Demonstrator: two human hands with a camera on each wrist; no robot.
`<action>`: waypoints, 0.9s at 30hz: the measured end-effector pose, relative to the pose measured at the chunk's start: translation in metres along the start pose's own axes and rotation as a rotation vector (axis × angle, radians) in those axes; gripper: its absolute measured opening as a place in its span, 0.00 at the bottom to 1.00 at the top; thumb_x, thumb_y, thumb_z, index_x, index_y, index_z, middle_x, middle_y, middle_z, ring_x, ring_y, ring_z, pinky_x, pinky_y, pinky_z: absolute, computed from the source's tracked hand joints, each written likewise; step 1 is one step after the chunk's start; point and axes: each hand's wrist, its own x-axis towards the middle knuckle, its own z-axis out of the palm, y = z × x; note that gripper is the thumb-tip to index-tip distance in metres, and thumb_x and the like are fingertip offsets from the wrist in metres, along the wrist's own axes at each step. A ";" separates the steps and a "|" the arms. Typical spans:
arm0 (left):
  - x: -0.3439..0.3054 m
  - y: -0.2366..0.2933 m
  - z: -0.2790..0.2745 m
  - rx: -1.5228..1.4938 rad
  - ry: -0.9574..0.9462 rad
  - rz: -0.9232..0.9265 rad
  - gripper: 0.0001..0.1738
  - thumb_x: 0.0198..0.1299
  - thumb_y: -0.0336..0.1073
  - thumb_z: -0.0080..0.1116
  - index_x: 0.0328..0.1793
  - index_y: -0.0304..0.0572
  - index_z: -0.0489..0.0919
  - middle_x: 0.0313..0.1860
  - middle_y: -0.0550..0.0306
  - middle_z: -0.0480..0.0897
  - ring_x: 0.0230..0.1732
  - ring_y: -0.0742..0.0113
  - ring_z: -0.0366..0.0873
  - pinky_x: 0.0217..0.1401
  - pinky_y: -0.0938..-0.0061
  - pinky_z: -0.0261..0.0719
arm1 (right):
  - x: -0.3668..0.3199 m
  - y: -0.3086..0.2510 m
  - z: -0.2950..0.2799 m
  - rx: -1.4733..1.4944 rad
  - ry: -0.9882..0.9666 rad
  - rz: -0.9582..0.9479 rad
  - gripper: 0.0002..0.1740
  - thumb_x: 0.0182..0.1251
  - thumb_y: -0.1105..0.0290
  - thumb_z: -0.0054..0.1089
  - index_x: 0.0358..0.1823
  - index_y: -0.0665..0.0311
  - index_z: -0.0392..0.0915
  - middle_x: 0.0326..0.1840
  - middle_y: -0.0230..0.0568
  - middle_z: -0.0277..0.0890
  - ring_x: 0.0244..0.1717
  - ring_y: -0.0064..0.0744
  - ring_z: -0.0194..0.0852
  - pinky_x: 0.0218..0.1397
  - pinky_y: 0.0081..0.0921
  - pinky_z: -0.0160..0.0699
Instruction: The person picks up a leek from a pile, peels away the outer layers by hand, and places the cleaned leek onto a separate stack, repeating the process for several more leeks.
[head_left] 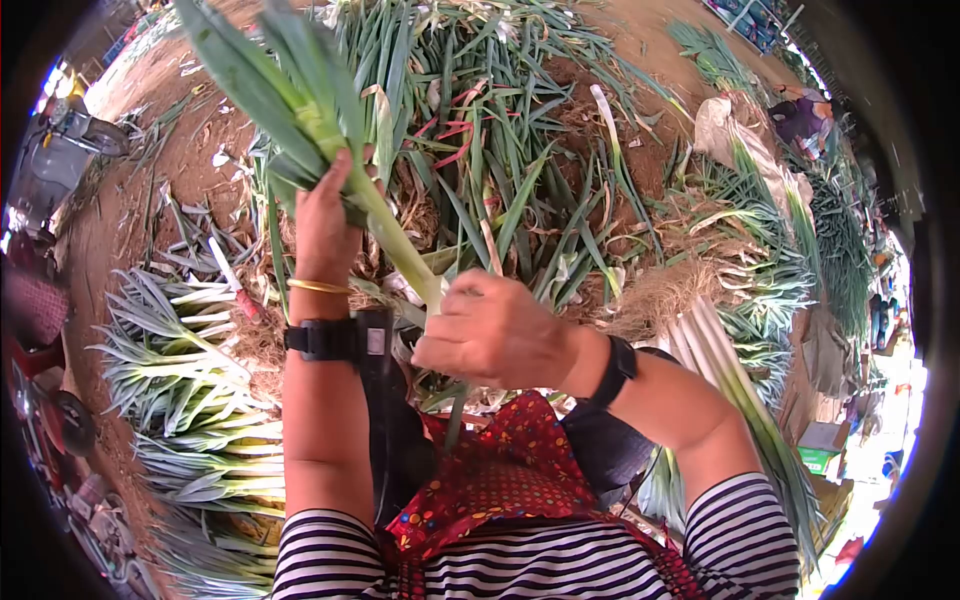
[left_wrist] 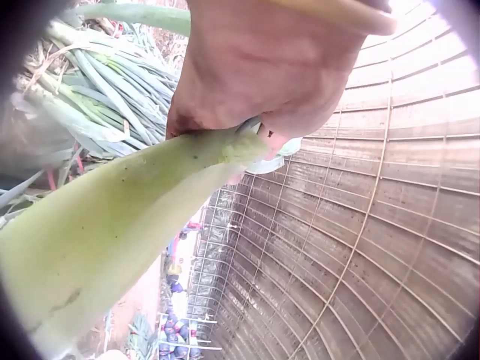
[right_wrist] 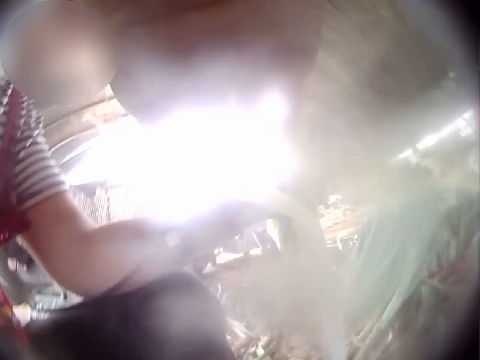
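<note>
A thick leek (head_left: pixel 395 237) slants across the front of the body, leaves up at the left and pale end low at the centre. My left hand (head_left: pixel 326 228) grips it just below where the leaves fan out. In the left wrist view, its stalk (left_wrist: pixel 112 214) runs large from the hand toward the lower left corner. My right hand (head_left: pixel 495 330) has curled fingers at the leek's lower end and hides its tip. Below that hand, a narrow green leaf strip (head_left: pixel 455 420) hangs over the red flowered apron (head_left: pixel 510 440). Glare and blur fill the right wrist view.
A big heap of leeks (head_left: pixel 480 130) lies ahead on brown soil. Leeks with white stalks (head_left: pixel 215 400) are laid in rows at the left. More long leeks (head_left: pixel 710 350) and bunches of green onions (head_left: pixel 770 270) lie at the right. Parked motorbikes (head_left: pixel 60 150) stand at far left.
</note>
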 end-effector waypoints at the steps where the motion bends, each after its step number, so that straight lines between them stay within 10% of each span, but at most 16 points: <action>1: 0.002 0.002 -0.004 -0.043 -0.004 0.008 0.17 0.61 0.36 0.54 0.53 0.36 0.70 0.41 0.50 0.79 0.34 0.67 0.75 0.36 0.71 0.78 | 0.001 0.002 -0.001 0.000 -0.002 -0.001 0.03 0.53 0.65 0.55 0.28 0.52 0.71 0.23 0.25 0.65 0.29 0.25 0.71 0.39 0.25 0.69; 3: 0.001 0.004 -0.007 -0.083 0.004 -0.006 0.17 0.60 0.36 0.55 0.53 0.38 0.70 0.41 0.51 0.79 0.34 0.67 0.75 0.36 0.72 0.78 | 0.005 0.005 -0.004 0.380 0.301 0.212 0.04 0.60 0.66 0.53 0.31 0.56 0.70 0.26 0.32 0.68 0.33 0.29 0.74 0.41 0.29 0.68; 7: 0.004 0.012 -0.018 -0.148 0.006 0.018 0.17 0.60 0.37 0.55 0.52 0.37 0.70 0.38 0.51 0.80 0.33 0.67 0.75 0.34 0.71 0.77 | -0.026 -0.007 0.004 1.533 0.252 0.895 0.11 0.68 0.65 0.49 0.28 0.61 0.65 0.19 0.28 0.61 0.19 0.17 0.59 0.24 0.19 0.59; 17: 0.012 0.042 -0.063 -0.233 -0.011 0.149 0.21 0.62 0.47 0.53 0.46 0.33 0.73 0.35 0.55 0.77 0.32 0.70 0.73 0.36 0.77 0.76 | -0.156 -0.016 0.000 1.029 0.000 1.365 0.13 0.66 0.62 0.53 0.31 0.64 0.68 0.20 0.30 0.65 0.19 0.17 0.64 0.24 0.21 0.63; 22: 0.000 0.043 -0.050 -0.298 -0.049 0.115 0.28 0.60 0.55 0.52 0.48 0.34 0.72 0.32 0.57 0.74 0.31 0.70 0.71 0.35 0.76 0.75 | -0.109 0.011 -0.021 0.258 -0.517 1.318 0.20 0.59 0.59 0.58 0.45 0.66 0.71 0.39 0.46 0.75 0.42 0.50 0.74 0.47 0.34 0.70; 27: -0.005 0.030 -0.033 -0.423 -0.172 0.146 0.33 0.52 0.60 0.55 0.55 0.43 0.69 0.34 0.63 0.69 0.33 0.75 0.66 0.37 0.78 0.70 | -0.048 0.033 0.021 0.337 0.091 0.778 0.31 0.60 0.47 0.54 0.53 0.68 0.69 0.56 0.50 0.67 0.54 0.45 0.68 0.57 0.35 0.66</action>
